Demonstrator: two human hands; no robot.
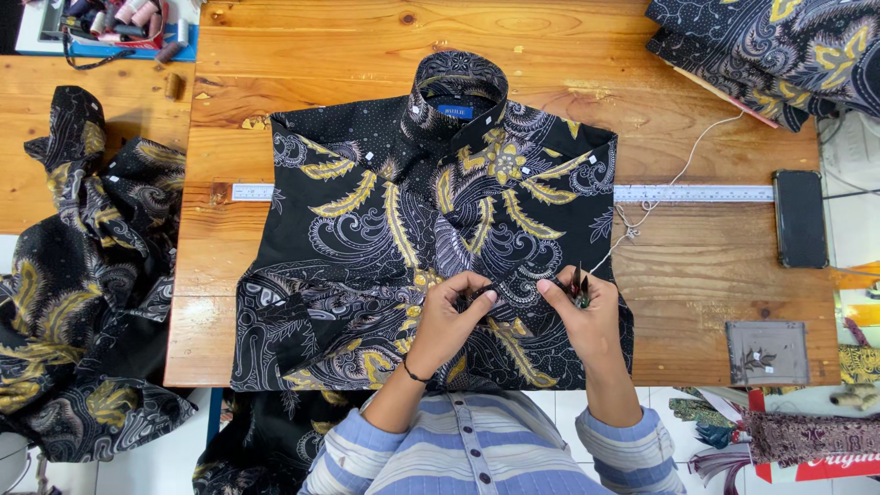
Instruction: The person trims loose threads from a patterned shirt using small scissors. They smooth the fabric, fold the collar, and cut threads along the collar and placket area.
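A black batik shirt [403,211] with yellow and grey leaf patterns lies folded, collar away from me, on a wooden table [697,275]. My left hand [449,321] pinches the shirt's fabric near its lower middle. Just to the right, my right hand [582,312] holds a small dark thread snipper against the same stretch of cloth. Both hands nearly touch. A white thread [655,197] trails from the shirt's right edge across the table.
A long ruler [692,193] lies under the shirt. A dark phone [799,218] rests at the right, a small grey fabric patch [767,352] below it. More batik cloth is piled at left [82,275] and top right [779,46]. A tray of thread spools [115,23] sits top left.
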